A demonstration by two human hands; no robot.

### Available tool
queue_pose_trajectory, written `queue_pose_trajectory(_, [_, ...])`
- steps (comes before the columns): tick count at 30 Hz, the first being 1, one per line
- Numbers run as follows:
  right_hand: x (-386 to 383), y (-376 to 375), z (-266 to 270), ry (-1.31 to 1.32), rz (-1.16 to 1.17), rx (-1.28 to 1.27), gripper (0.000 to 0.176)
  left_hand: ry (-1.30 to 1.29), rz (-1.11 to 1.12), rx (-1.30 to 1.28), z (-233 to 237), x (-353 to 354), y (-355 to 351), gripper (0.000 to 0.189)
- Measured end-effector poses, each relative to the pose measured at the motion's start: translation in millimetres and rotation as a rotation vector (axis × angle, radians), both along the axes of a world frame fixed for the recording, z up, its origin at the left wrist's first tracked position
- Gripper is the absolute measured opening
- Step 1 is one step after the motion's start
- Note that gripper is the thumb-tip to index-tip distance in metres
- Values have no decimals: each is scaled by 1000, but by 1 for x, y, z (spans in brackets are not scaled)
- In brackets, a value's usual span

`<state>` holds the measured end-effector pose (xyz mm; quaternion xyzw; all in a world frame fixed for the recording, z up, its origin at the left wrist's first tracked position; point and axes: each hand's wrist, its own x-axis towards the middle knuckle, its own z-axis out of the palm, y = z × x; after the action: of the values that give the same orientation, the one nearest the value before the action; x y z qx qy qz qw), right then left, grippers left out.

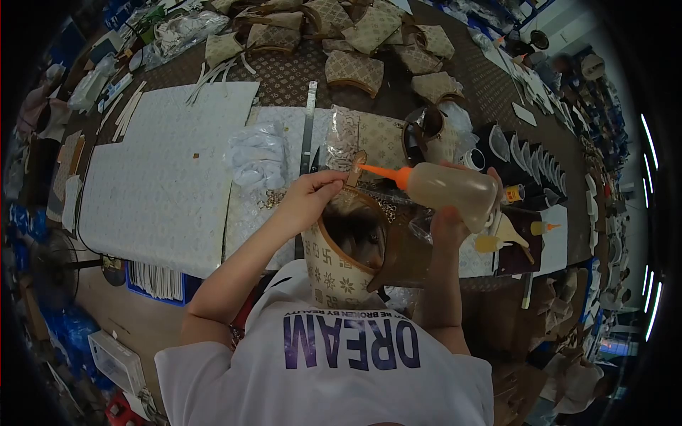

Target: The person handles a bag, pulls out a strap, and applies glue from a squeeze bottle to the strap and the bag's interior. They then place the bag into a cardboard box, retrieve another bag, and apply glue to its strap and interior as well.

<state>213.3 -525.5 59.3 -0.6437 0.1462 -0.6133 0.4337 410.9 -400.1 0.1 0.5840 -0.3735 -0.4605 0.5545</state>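
Note:
My right hand (455, 226) is wrapped round a squeeze bottle (453, 190) of cloudy liquid with an orange nozzle. The nozzle's tip points left, right at a small brown leather tab (356, 170). Between thumb and fingers, my left hand (312, 202) pinches the lower end of that tab. Just below sits a patterned handbag (337, 268) with brown trim, its mouth facing up and its dark inside showing. A brown leather flap (405, 248) hangs at the bag's right side. Gold chain (384, 207) lies behind the bag's opening.
Several patterned bag pieces (355, 71) are heaped at the back of the table. A steel ruler (308, 128) lies beside a plastic-wrapped bundle (257, 157). White sheets (156, 192) cover the left side. At right are a small yellow bottle (487, 244) and a row of curved dark pieces (522, 153).

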Motion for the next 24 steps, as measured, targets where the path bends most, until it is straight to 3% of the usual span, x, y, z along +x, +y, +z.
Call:
queue_pose_trajectory(4, [4,-2,-3,26,-16,-67,88,24,11,5,-4,2,1,27])
queue_pose_trajectory(7, [1,-5,-2,-226,-6,120,90,-105,24,73,0,16,9,27])
queue_pose_trajectory(11, [-19,-14,4,-505,-40,309,79,8,489,-10,-26,72,31,29])
queue_pose_trajectory(12, [-27,-15,3,-561,44,336,70,5,629,-31,-39,92,39,29])
queue_pose_trajectory(16, [-43,-17,-16,-528,-109,505,62,-176,978,-174,-85,118,57,28])
queue_pose_trajectory(17, [-45,-18,-24,-509,-134,550,60,-162,854,-141,-93,118,64,30])
queue_pose_trajectory(19, [-47,-19,-37,-499,-136,619,57,-477,872,-170,-99,96,52,42])
queue_pose_trajectory(20, [-49,-19,-42,-508,-118,641,55,-299,814,-151,-96,86,49,56])
queue_pose_trajectory(22, [-54,-20,-47,-528,-103,656,51,-819,784,-92,-105,87,45,61])
queue_pose_trajectory(23, [-57,-19,-48,-538,-106,649,49,-581,659,-43,-103,85,49,58])
queue_pose_trajectory(24, [-60,-19,-49,-551,-105,639,47,-674,576,-45,-101,88,51,58])
